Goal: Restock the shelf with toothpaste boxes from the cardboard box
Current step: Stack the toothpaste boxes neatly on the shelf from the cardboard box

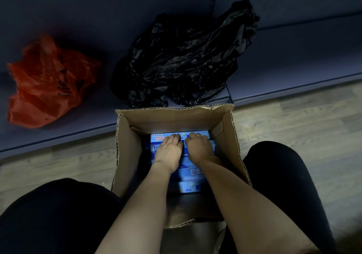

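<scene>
An open cardboard box (127, 155) stands on the floor between my knees, against the shelf's front edge. Inside lie several blue toothpaste boxes (188, 173) stacked flat. Both my hands are down in the box on the farthest toothpaste box (157, 137). My left hand (169, 149) lies flat on its top, the fingers straight and together. My right hand (198, 148) sits beside it with the fingers bent over the far edge, their tips hidden. The low dark blue shelf (293, 61) runs across the view behind the cardboard box.
A crumpled black plastic bag (182, 58) lies on the shelf right behind the cardboard box. A red plastic bag (47, 81) lies on the shelf to the left. The shelf to the right of the black bag is bare. Wooden floor (293, 120) surrounds my knees.
</scene>
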